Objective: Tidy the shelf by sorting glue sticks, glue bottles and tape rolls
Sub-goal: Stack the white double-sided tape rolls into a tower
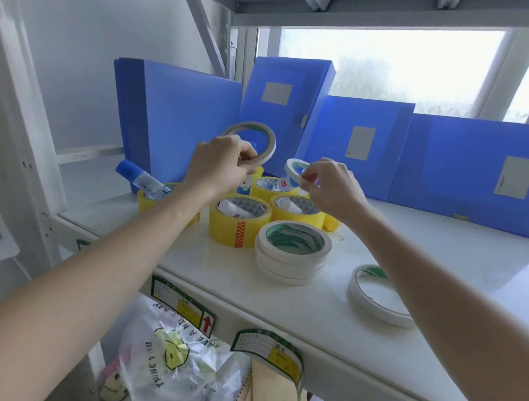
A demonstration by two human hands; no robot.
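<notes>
White shelf (442,261), blue file boxes (181,114) behind. Left hand (220,162) pinches large white tape roll (252,142) upright, opening facing viewer; right hand (329,186) pinches small tape roll (295,172), tilted, above yellow rolls (239,223).

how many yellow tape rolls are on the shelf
4 visible: front yellow tape roll, left yellow roll under the left forearm, right yellow roll, and rear yellow roll below the hands. All four stand clustered before the blue folders. The hands may hide another.
</notes>
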